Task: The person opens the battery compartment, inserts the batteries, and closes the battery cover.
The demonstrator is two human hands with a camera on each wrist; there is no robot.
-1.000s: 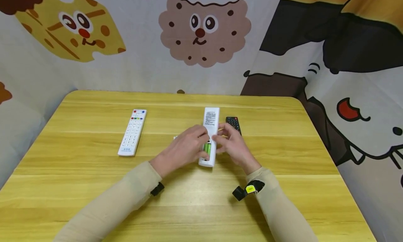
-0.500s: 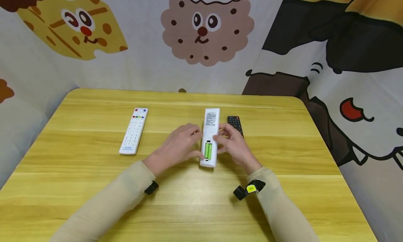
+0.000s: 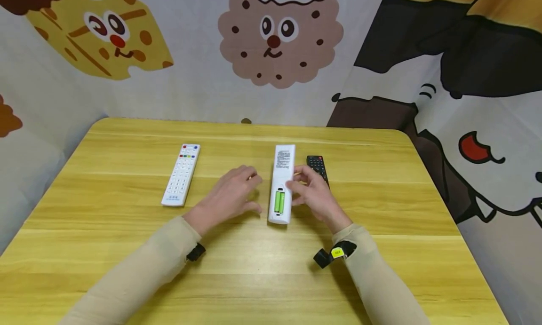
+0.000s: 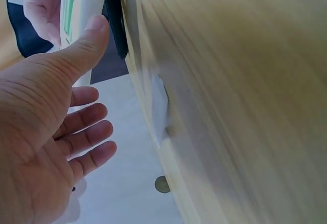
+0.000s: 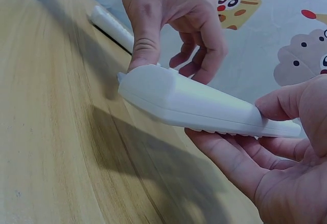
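A white remote control [image 3: 282, 177] is held back side up by my right hand [image 3: 315, 195], thumb on top and fingers underneath. Its battery bay is uncovered, and two green batteries [image 3: 279, 202] lie side by side in it. The right wrist view has this remote raised off the wood, its shadow below. Just to its left, my left hand [image 3: 228, 193] hovers with relaxed, slightly bent fingers and holds nothing. A small flat white piece [image 4: 159, 109] lies on the table in the left wrist view; in the head view the left hand hides it.
Another white remote [image 3: 180, 174] lies button side up on the left of the wooden table [image 3: 254, 278]. A black remote [image 3: 317, 167] sits behind the right hand, partly covered by it. A cartoon-printed cloth [image 3: 186, 94] hangs along the table's back edge.
My left hand has come off the remote and drawn back to the left, leaving both batteries in plain sight. The right hand keeps its grip in nearly the same place.
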